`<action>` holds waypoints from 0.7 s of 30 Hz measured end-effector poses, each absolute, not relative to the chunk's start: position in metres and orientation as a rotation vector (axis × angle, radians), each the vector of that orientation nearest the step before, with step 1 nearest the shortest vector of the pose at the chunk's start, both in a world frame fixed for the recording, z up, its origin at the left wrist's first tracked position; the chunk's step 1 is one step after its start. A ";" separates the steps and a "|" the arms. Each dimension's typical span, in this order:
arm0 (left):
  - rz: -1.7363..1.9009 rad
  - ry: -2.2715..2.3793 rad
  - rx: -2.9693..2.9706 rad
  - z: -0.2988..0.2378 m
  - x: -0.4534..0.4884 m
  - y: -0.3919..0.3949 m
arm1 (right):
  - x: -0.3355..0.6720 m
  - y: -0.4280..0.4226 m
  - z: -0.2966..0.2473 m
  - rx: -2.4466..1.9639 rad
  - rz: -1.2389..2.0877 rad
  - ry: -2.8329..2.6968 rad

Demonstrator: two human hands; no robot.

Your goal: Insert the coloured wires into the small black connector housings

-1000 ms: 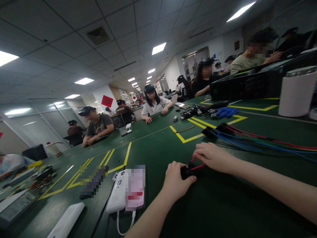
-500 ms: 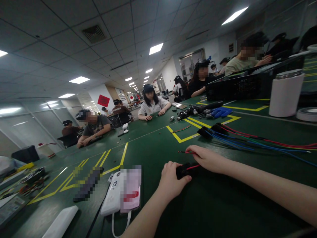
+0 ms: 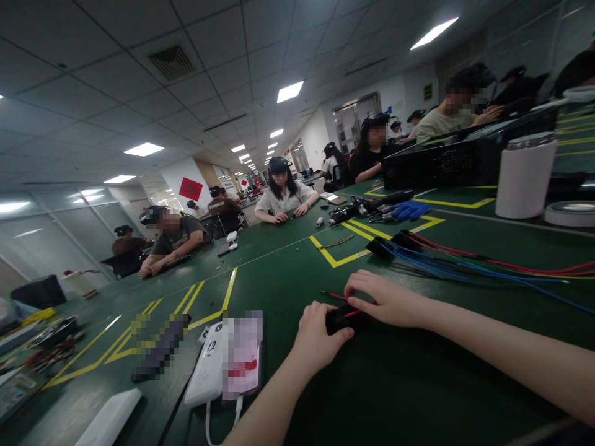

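Observation:
My left hand (image 3: 320,337) is wrapped around a small black block (image 3: 338,318) low over the green table (image 3: 260,272), thumb on its near side. A short red wire (image 3: 333,295) with a dark tip runs out to the left from beneath my right hand (image 3: 388,298). That hand is closed, its fingers pinching the wire, and its fingertips come right up to the block. A red piece also shows at the block's right end, under my right fingers. Whether the two red parts are one wire is hidden.
Beyond my right hand lie black connectors (image 3: 380,246) with blue and red wires (image 3: 483,263). Blue-handled tools (image 3: 409,209) and a pink-white cup (image 3: 525,176) stand farther back. A white power bank (image 3: 211,365) and a phone (image 3: 251,365) lie at left. A person (image 3: 283,192) sits opposite.
My right hand has moved left and closer to the black block, carrying the red wire with it. My left hand keeps its hold on the block. The view has shifted slightly.

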State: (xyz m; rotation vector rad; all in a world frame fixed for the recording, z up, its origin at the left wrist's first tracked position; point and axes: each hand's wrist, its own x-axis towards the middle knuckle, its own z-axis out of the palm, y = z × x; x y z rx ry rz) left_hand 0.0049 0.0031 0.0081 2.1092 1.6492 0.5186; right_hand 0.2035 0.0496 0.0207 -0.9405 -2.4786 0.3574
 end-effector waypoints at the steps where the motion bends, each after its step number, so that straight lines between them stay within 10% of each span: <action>1: 0.515 1.655 2.112 0.007 0.004 0.004 | 0.204 0.049 0.021 -0.956 0.325 -2.506; 13: 0.527 1.719 2.168 0.002 0.000 0.009 | 0.202 0.049 0.012 -0.783 -0.320 -2.661; 21: 0.517 1.732 2.143 0.002 0.001 0.009 | 0.202 0.042 0.017 -1.018 -0.101 -2.768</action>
